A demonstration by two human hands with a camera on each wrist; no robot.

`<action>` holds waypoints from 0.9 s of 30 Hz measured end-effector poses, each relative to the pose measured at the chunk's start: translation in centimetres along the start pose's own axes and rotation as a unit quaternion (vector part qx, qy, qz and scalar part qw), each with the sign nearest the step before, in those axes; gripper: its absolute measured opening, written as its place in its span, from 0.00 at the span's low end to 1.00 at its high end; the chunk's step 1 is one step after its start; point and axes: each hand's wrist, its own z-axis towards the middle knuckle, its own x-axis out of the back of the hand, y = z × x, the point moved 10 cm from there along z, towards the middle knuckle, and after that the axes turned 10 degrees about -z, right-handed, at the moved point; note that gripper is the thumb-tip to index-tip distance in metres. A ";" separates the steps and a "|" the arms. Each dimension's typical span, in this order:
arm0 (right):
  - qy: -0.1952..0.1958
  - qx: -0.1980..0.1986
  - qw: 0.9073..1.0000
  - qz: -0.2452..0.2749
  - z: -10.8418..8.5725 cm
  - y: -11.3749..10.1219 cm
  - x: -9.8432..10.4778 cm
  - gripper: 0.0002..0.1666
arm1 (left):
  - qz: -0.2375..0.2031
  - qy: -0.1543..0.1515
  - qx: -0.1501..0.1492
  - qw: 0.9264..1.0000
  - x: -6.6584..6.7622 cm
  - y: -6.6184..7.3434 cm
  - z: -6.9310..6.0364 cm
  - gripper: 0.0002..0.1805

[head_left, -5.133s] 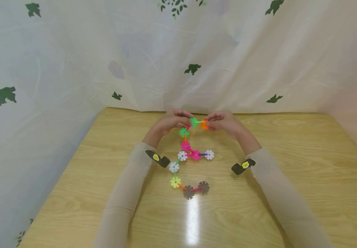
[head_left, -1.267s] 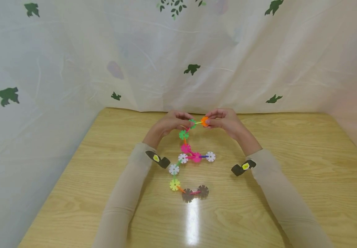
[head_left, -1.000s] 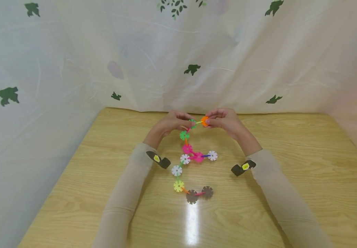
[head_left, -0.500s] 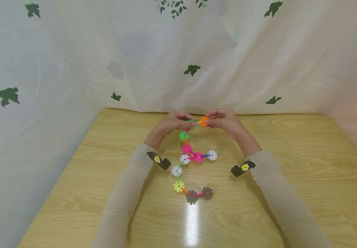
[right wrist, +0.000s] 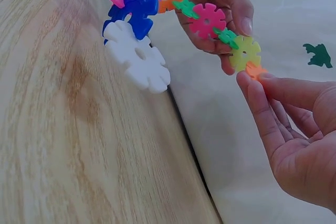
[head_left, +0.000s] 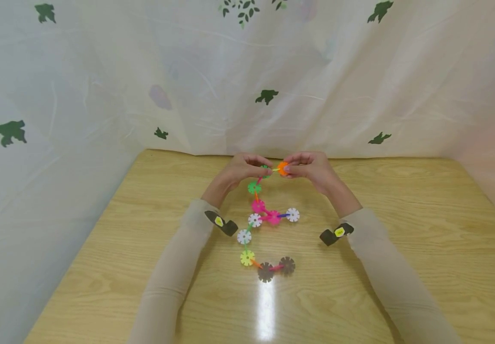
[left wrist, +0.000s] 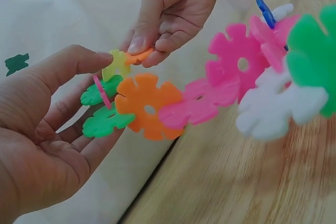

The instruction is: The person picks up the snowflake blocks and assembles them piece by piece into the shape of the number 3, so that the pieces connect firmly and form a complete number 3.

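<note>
A chain of interlocking snowflake discs stretches over the table in the head view, from grey discs [head_left: 266,272] near me past a yellow disc [head_left: 247,258], white discs [head_left: 244,236] and pink discs [head_left: 274,217] to the far end. My left hand [head_left: 236,174] pinches the far green disc [head_left: 264,171] between thumb and fingers. With thumb and fingertips my right hand [head_left: 313,169] pinches the orange end disc [head_left: 282,168]. Between them, a yellow disc [right wrist: 245,53] joins the green and orange ones. Fingertips partly cover both held discs.
The wooden table [head_left: 144,239] ends just behind the hands, where a patterned curtain [head_left: 213,95] hangs. A side branch with a blue disc [right wrist: 137,11] and a white disc [right wrist: 137,56] points right. Dark straps [head_left: 336,233] sit on both wrists.
Since the earliest frame my left thumb has come over the far green disc. The chain's near part has shifted slightly toward me and wavered sideways. Both hands have stayed nearly in place.
</note>
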 end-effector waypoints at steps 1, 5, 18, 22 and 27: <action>0.002 0.000 1.000 -0.001 0.0 0.0 0.0 0.16 | -0.001 0.001 -0.001 1.000 0.0 0.0 0.0 0.12; 0.009 0.005 1.000 -0.008 0.0 -0.1 0.0 0.15 | -0.002 0.005 -0.003 1.000 0.0 0.1 0.0 0.11; 0.018 0.027 0.999 0.028 0.0 -0.4 -0.3 0.08 | -0.017 0.013 0.001 1.000 0.2 0.1 0.2 0.11; 0.016 0.020 0.999 0.034 0.1 -0.2 -0.5 0.09 | -0.026 0.013 -0.001 1.000 0.2 0.2 0.1 0.11; 0.011 0.021 1.000 0.018 0.0 -0.2 -0.8 0.15 | -0.025 0.014 0.003 1.000 0.3 0.1 0.0 0.11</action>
